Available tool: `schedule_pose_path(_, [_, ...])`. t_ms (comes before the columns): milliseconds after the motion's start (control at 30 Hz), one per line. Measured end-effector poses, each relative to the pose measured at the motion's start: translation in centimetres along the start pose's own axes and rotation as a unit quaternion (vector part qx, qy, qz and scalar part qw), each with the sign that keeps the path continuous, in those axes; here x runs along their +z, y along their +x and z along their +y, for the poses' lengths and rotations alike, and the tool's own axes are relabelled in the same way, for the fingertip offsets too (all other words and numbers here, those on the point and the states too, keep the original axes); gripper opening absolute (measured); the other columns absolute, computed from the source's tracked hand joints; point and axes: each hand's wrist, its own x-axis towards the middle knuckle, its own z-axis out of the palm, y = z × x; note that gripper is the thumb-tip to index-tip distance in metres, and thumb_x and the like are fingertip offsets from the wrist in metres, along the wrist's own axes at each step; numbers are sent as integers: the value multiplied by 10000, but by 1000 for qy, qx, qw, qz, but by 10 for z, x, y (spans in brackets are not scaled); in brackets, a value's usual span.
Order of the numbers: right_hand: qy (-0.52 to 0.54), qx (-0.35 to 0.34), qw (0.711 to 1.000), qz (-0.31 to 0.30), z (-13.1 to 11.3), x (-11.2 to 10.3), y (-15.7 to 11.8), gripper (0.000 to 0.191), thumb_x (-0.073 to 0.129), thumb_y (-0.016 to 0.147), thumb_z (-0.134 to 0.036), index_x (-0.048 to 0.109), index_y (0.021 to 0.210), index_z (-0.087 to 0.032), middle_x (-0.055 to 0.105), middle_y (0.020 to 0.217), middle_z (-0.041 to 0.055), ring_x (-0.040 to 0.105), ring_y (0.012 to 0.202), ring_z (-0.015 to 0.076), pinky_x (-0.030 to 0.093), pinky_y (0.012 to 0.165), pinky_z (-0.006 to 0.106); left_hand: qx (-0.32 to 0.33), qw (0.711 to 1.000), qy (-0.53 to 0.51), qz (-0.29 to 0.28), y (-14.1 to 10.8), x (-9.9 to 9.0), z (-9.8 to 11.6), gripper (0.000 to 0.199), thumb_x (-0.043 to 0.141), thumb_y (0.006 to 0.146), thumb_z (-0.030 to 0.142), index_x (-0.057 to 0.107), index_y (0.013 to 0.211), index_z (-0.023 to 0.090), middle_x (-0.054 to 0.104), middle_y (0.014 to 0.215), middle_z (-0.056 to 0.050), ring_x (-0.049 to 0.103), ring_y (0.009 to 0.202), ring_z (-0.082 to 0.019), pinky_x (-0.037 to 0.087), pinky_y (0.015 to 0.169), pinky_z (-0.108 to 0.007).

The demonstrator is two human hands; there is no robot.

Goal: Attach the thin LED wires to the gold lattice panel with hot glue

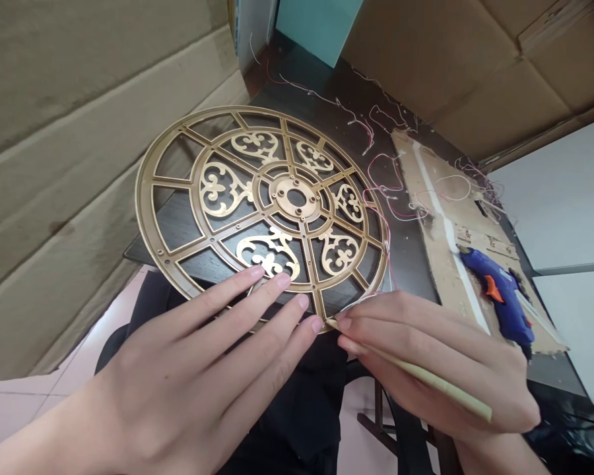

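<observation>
A round gold openwork frame [304,227] with scroll ornaments lies on the dark table, its near edge jutting past the table's edge. My left hand [212,359] lies with fingers stretched over the frame's near rim, fingertips touching the lower ornament and the rim. In my right hand [426,356] a thin pale wooden stick [440,386] is pinched, its tip at the near rim beside my left little finger. Thin red and white wires [387,247] run along the frame's right rim down to my right fingers, which hide their ends.
A blue glue gun [499,293] with an orange trigger rests on a cardboard sheet [428,231] at the right. Loose wires [344,109] lie behind the frame on the dark table [400,257]. Cardboard walls [103,119] stand at the left and back.
</observation>
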Motion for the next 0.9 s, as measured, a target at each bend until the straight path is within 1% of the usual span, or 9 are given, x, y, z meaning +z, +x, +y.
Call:
schedule_pose_path(133, [3,11,1000,-9,-1,-2,1,160,757,903,15,733,1056,-26,744,991,93,706,950,162,650,839,266,-18,1000,-6,-7,1,-1,4,480,377,986,130,667,1366,168,668,1452,-45,516,1485,-254,451,1270,-488])
schedule_pose_path(233, [-5,4,1000,-18,-4,-5,5,171,760,895,22,726,1054,-31,751,984,88,708,938,154,654,846,257,-20,1000,-5,-9,2,-1,5,467,404,980,126,675,1358,178,668,1450,-40,521,1479,-255,446,1271,-486])
schedule_pose_path(367, [-15,5,999,-39,-5,-9,9,189,753,886,45,722,1053,-38,768,987,89,729,921,157,663,879,279,-13,1000,-6,-12,1,-1,3,449,427,983,139,679,1352,179,664,1455,-48,522,1477,-263,426,1278,-500])
schedule_pose_path(500, [-11,6,999,-48,-4,-10,9,186,759,902,16,721,1069,-55,773,1004,73,729,923,152,657,882,275,12,1000,-2,-21,-1,-2,0,471,410,981,142,656,1383,136,659,1459,-85,520,1478,-282,410,1283,-510])
schedule_pose_path(733, [-37,-7,998,-56,-3,-9,9,157,727,943,-21,709,1094,-62,765,1006,66,711,937,143,641,913,250,-2,999,-15,-29,-2,1,1,506,361,1017,144,578,1471,98,642,1483,-96,507,1487,-301,363,1305,-521])
schedule_pose_path(900, [-69,-33,995,-58,-3,-9,9,124,708,959,-38,712,1081,-64,767,1013,72,716,929,143,627,959,246,-9,999,-16,-29,-1,0,3,484,374,1026,140,579,1461,89,662,1455,-95,513,1481,-285,332,1324,-496])
